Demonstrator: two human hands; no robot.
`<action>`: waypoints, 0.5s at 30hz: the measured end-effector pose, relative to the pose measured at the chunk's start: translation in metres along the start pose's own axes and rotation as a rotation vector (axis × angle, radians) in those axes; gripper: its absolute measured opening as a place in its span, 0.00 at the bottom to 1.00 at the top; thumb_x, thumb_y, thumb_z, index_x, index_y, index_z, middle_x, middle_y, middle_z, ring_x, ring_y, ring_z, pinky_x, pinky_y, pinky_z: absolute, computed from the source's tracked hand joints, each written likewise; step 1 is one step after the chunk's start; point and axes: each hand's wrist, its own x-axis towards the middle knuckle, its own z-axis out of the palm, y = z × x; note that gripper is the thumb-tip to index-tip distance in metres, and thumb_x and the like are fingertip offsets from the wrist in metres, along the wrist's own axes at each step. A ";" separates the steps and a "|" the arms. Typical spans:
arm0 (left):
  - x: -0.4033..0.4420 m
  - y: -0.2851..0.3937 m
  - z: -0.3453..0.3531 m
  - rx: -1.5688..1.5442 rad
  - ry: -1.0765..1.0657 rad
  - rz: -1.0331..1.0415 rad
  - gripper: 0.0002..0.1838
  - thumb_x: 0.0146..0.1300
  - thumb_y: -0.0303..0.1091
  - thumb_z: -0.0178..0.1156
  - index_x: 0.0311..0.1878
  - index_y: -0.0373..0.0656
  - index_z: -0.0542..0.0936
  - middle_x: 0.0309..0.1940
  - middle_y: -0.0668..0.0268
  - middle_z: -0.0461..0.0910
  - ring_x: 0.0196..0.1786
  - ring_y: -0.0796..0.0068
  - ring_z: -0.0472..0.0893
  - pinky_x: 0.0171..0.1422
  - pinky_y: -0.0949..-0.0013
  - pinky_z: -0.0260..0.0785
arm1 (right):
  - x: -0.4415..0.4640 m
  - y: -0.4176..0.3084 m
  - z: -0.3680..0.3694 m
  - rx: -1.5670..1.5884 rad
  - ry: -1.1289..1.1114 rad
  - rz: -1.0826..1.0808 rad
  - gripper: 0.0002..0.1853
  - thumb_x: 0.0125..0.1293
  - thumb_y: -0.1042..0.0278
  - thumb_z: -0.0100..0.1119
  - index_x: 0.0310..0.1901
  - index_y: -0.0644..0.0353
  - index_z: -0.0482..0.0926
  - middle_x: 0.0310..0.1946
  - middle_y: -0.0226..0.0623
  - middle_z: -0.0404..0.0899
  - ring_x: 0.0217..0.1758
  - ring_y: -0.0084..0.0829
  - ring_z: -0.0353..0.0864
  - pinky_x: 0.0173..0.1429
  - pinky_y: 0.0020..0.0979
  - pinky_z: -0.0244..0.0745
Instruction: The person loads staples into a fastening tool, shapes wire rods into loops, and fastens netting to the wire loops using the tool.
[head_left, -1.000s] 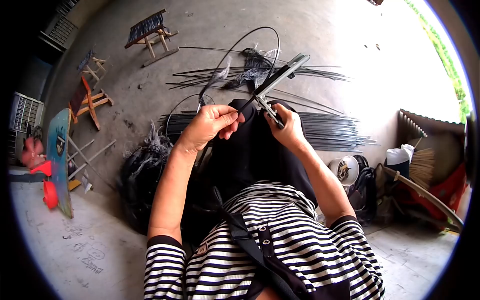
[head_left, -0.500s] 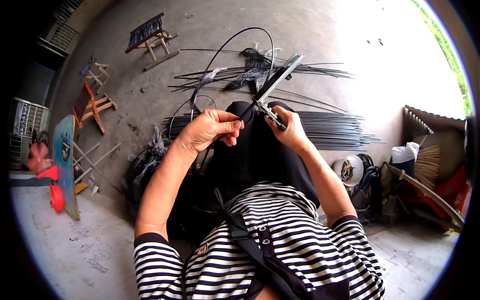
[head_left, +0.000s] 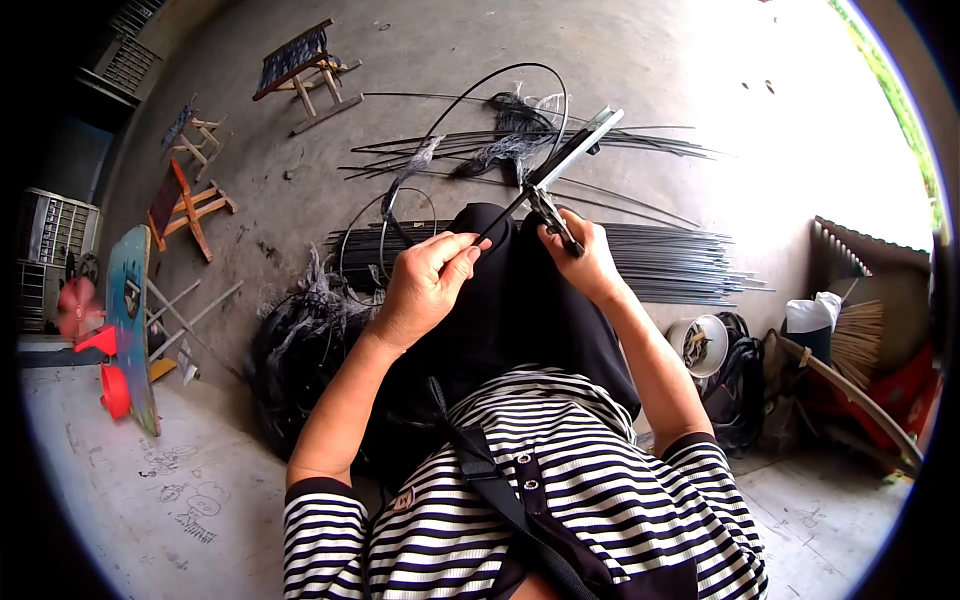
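My left hand (head_left: 432, 278) pinches a thin dark strip (head_left: 502, 222) between thumb and fingers. That strip runs up to the jaw end of a metal hand tool (head_left: 575, 148) with a long grey channel. Wrapped round the tool's dark handles is my right hand (head_left: 582, 255), above my right knee. A thin black strand (head_left: 470, 90) loops up in front of the knees and comes down behind the tool. Dark bundled material with pale frayed fibres (head_left: 305, 330) lies left of my legs.
Long dark rods (head_left: 670, 262) lie across the floor beyond my knees. Folding stools (head_left: 318, 82) stand at the upper left, and a blue board (head_left: 127, 320) at the left. A white bucket (head_left: 712, 345) and a straw broom (head_left: 857, 338) are at the right.
My left hand has shifted slightly down and its fingers have changed their pinch on the strip. The tool has tilted a little to the right, and the strand's loop has moved right.
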 end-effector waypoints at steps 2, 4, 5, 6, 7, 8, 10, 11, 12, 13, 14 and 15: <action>-0.001 -0.001 0.004 -0.015 0.043 0.006 0.08 0.68 0.24 0.58 0.45 0.33 0.83 0.25 0.69 0.77 0.26 0.85 0.73 0.31 0.79 0.66 | 0.000 -0.001 0.000 -0.015 0.009 0.003 0.11 0.66 0.60 0.61 0.38 0.61 0.78 0.25 0.50 0.78 0.31 0.52 0.79 0.37 0.41 0.73; -0.001 0.001 0.006 -0.059 0.067 -0.040 0.07 0.67 0.23 0.59 0.44 0.33 0.83 0.25 0.69 0.77 0.26 0.84 0.73 0.31 0.79 0.66 | -0.001 0.002 0.002 -0.061 0.040 -0.022 0.12 0.65 0.59 0.62 0.38 0.60 0.78 0.25 0.48 0.79 0.31 0.51 0.80 0.37 0.42 0.74; 0.000 0.001 0.007 -0.053 0.080 -0.028 0.07 0.67 0.23 0.59 0.44 0.33 0.83 0.25 0.69 0.77 0.26 0.84 0.73 0.31 0.79 0.67 | 0.000 0.002 0.002 -0.085 0.056 -0.037 0.12 0.65 0.58 0.62 0.38 0.59 0.78 0.25 0.48 0.79 0.31 0.51 0.80 0.37 0.43 0.74; 0.001 0.001 0.008 -0.046 0.095 -0.016 0.07 0.67 0.23 0.59 0.44 0.33 0.83 0.25 0.69 0.77 0.26 0.84 0.73 0.31 0.79 0.67 | 0.000 0.001 0.001 -0.177 0.161 -0.182 0.12 0.65 0.59 0.63 0.37 0.59 0.78 0.24 0.46 0.78 0.29 0.49 0.79 0.35 0.40 0.74; 0.002 0.000 0.009 -0.039 0.108 -0.004 0.07 0.67 0.23 0.59 0.44 0.33 0.83 0.25 0.68 0.77 0.26 0.84 0.73 0.31 0.79 0.67 | 0.001 -0.003 -0.001 -0.268 0.265 -0.328 0.11 0.65 0.60 0.63 0.37 0.60 0.77 0.22 0.45 0.77 0.26 0.47 0.78 0.34 0.37 0.73; 0.002 -0.001 0.009 -0.036 0.117 0.004 0.07 0.67 0.23 0.59 0.44 0.32 0.83 0.25 0.68 0.78 0.26 0.84 0.73 0.31 0.79 0.67 | 0.001 -0.006 -0.003 -0.359 0.370 -0.475 0.11 0.64 0.61 0.64 0.37 0.60 0.77 0.20 0.43 0.76 0.24 0.45 0.77 0.32 0.35 0.73; 0.004 -0.004 0.011 -0.030 0.130 0.019 0.07 0.67 0.24 0.59 0.44 0.32 0.83 0.25 0.68 0.78 0.26 0.84 0.73 0.31 0.79 0.67 | -0.005 -0.014 -0.009 -0.361 0.249 -0.290 0.12 0.63 0.59 0.65 0.37 0.59 0.77 0.21 0.42 0.76 0.25 0.46 0.78 0.32 0.35 0.73; 0.005 -0.004 0.012 -0.017 0.134 0.019 0.07 0.67 0.24 0.59 0.44 0.32 0.83 0.25 0.68 0.78 0.26 0.84 0.73 0.31 0.79 0.67 | -0.007 -0.017 -0.012 -0.361 0.190 -0.195 0.13 0.63 0.58 0.66 0.38 0.58 0.77 0.21 0.41 0.77 0.25 0.46 0.78 0.32 0.35 0.74; 0.006 -0.005 0.012 -0.003 0.137 0.019 0.07 0.67 0.24 0.58 0.44 0.32 0.83 0.25 0.68 0.78 0.26 0.84 0.73 0.31 0.79 0.67 | -0.008 -0.017 -0.015 -0.371 0.138 -0.135 0.11 0.64 0.62 0.65 0.39 0.59 0.77 0.21 0.41 0.78 0.24 0.39 0.80 0.32 0.35 0.73; 0.008 -0.006 0.012 0.011 0.141 0.019 0.07 0.67 0.24 0.58 0.44 0.32 0.83 0.25 0.68 0.78 0.26 0.84 0.73 0.32 0.79 0.67 | -0.008 -0.016 -0.018 -0.298 0.096 -0.069 0.09 0.65 0.64 0.64 0.40 0.59 0.78 0.21 0.41 0.79 0.25 0.35 0.80 0.32 0.34 0.73; 0.009 -0.006 0.012 -0.005 0.154 0.018 0.07 0.67 0.24 0.58 0.43 0.32 0.83 0.25 0.67 0.78 0.26 0.83 0.74 0.31 0.78 0.67 | -0.009 -0.014 -0.021 -0.224 0.053 -0.002 0.08 0.66 0.65 0.62 0.40 0.60 0.78 0.21 0.40 0.79 0.25 0.31 0.81 0.32 0.34 0.74; 0.010 -0.006 0.011 -0.021 0.165 0.015 0.07 0.67 0.24 0.58 0.42 0.32 0.83 0.25 0.66 0.79 0.25 0.83 0.74 0.30 0.78 0.67 | -0.009 -0.014 -0.024 -0.149 0.010 0.066 0.07 0.66 0.67 0.61 0.41 0.60 0.78 0.21 0.40 0.80 0.26 0.27 0.82 0.32 0.33 0.74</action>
